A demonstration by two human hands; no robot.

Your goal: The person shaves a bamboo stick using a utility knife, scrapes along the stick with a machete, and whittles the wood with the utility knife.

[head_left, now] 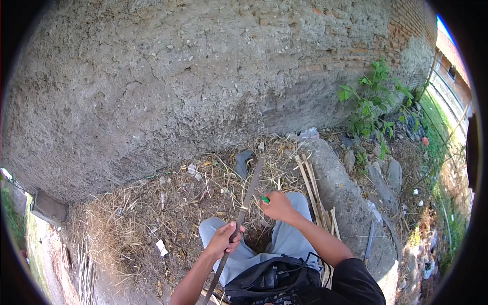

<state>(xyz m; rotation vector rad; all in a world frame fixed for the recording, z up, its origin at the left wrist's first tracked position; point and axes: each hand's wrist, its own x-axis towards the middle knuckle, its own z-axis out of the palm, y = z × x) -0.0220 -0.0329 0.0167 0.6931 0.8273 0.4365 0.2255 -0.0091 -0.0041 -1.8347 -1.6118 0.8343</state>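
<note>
In my left hand (224, 240) is a long, flat grey-brown strip (250, 191), with the fingers closed round its middle. The strip slants from near my lap up toward the wall, and a pale band crosses it above my thumb. My right hand (279, 206) is closed on a small green object (265, 200), held just to the right of the strip. Most of that object is hidden in the fist, so its kind cannot be told. Both hands are above my bent legs in light trousers (300, 203). A black bag (274, 279) rests at my waist.
A rough plastered wall (203, 76) rises in front. Dry straw and shavings (122, 234) litter the ground. Pale split strips (312, 188) lean beside a concrete ledge (335, 188) at my right. A leafy green plant (373, 99) grows by the wall. More thin strips (85, 274) lie at lower left.
</note>
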